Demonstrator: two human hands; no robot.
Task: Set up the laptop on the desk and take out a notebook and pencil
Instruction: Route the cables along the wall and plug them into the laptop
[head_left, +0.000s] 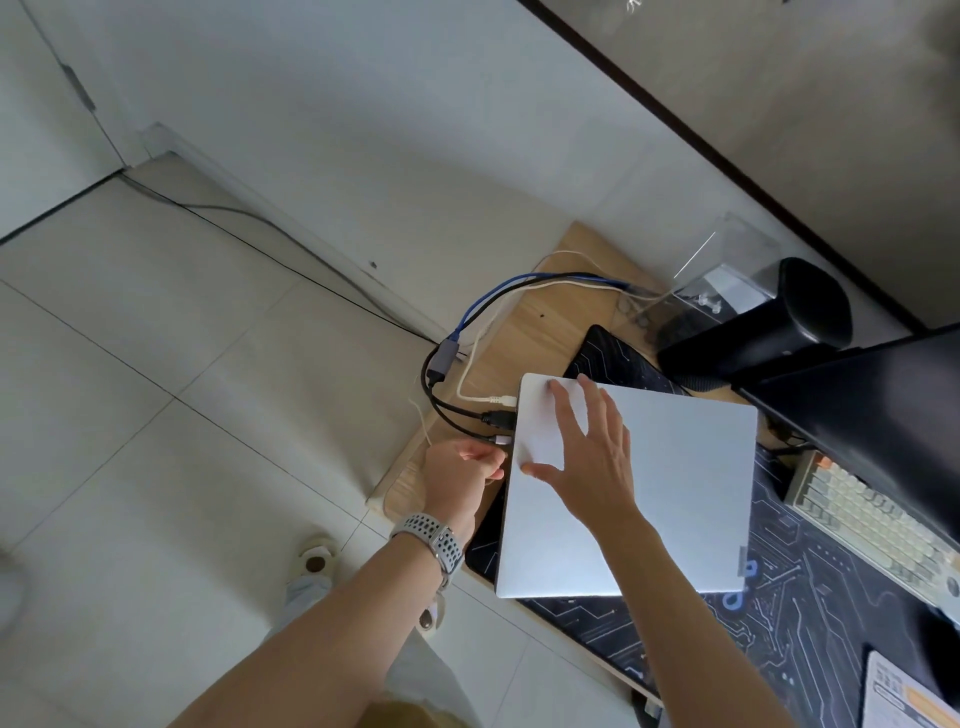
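A silver laptop (675, 493) lies closed on the dark desk mat (779, 623), near the left end of the wooden desk (524, 332). My right hand (587, 457) rests flat on its lid with fingers spread. My left hand (462, 467), with a watch on the wrist, pinches a cable plug (500, 440) at the laptop's left edge. Two more plugs, one black (496, 417) and one white (498, 400), sit in the same edge. No notebook or pencil can be made out.
Blue, white and black cables (498, 296) loop off the desk's left end to a small adapter (441, 358). A black monitor (883, 415), a black speaker (769, 332), a clear box (727, 270) and a keyboard (872, 525) crowd the right. A printed sheet (904, 696) lies bottom right.
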